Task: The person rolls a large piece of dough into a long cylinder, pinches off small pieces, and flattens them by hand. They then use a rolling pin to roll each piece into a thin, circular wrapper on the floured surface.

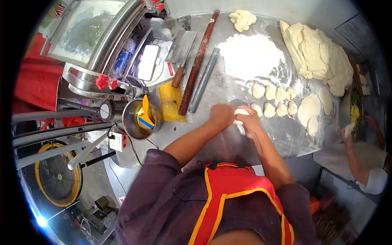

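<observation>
Near the front edge of the metal table, my right hand (250,121) grips a small pale lump of dough (241,116). Pressed up against its left side is my left hand (221,116), fingers curled in; whether it also grips the dough is hidden. Two short rows of dough pieces (269,93) lie just to the right, with flattened dough rounds (309,107) beyond them. Behind my hands spreads a patch of white flour (253,57). A big dough mass (312,53) rests at the back right, and a smaller dough lump (242,20) at the back.
Left of my hands lie a long rolling pin (199,61), a grey rod (205,80), a cleaver (181,47), a yellow scraper (170,100) and a metal pot (136,118) with a brush. A roller machine (102,45) stands further left. At right, a co-worker's hand (347,134) is beside a filling bowl (345,108).
</observation>
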Demonstrator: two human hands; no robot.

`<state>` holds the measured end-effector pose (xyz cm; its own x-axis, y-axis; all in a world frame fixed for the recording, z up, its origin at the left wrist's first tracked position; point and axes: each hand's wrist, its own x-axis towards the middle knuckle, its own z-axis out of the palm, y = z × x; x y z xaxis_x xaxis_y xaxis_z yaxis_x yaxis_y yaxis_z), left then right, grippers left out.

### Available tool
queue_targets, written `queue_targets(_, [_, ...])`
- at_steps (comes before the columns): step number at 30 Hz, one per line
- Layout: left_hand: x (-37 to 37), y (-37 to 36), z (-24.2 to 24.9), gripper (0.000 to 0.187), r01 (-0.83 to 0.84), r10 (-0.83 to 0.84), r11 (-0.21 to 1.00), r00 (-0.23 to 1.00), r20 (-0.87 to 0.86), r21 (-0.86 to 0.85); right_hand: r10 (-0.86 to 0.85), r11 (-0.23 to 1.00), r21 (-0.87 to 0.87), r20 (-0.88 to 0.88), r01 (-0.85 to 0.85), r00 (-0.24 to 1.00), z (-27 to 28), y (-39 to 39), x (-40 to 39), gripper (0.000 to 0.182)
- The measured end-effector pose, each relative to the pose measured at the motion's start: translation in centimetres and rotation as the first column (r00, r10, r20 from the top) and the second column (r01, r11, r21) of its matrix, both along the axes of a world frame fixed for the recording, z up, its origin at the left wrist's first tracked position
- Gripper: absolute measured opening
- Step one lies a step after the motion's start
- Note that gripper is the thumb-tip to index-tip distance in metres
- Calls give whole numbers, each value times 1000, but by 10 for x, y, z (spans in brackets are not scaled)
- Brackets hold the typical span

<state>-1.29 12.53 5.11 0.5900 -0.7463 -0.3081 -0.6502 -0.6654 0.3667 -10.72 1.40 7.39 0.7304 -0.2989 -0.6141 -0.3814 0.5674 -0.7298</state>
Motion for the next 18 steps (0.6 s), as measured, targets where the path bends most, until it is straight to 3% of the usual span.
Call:
queue_targets(3, [22, -4, -8, 27, -3, 2, 986, 1000, 6, 167, 47, 996, 78, 55, -51, 997, 21, -7, -4, 33])
queue_targets(5, [38, 10, -6, 34, -219, 220, 975, 974, -44, 36, 63, 997, 39, 76, -66, 995, 22, -24, 1, 37])
queue_targets(6, [47, 15, 8, 53, -253, 248, 967, 945, -214, 1, 45, 999, -19, 70, -44, 996, 17, -36, 9, 40])
queue_targets(8, [56, 31, -74, 51, -11, -39, 961, 984, -174, -277, 117, 985, -134, 42, -110, 992, 18, -49, 21, 51])
queue_targets(10, [55, 33, -65, 47, -158, -4, 895, 932, -363, -417, 201, 824, -535, -35, -189, 979, 1, -52, 41, 54])
queue_targets(11, [45, 35, -50, 44, -416, 144, 834, 799, -585, -363, 227, 679, -700, -84, -219, 970, -8, -52, 48, 56])
queue_targets(12, [38, 35, -25, 41, -638, 255, 730, 588, -767, -246, 191, 644, -737, -107, -206, 976, 10, -44, 59, 53])
queue_targets(15, [37, 39, -8, 40, -679, 275, 719, 475, -836, -149, 241, 353, -919, -91, -175, 966, -31, -45, 77, 50])
queue_targets(18, [36, 39, -12, 50, -648, 252, 751, 454, -855, -123, 249, 228, -945, -178, -237, 952, -48, -41, 81, 51])
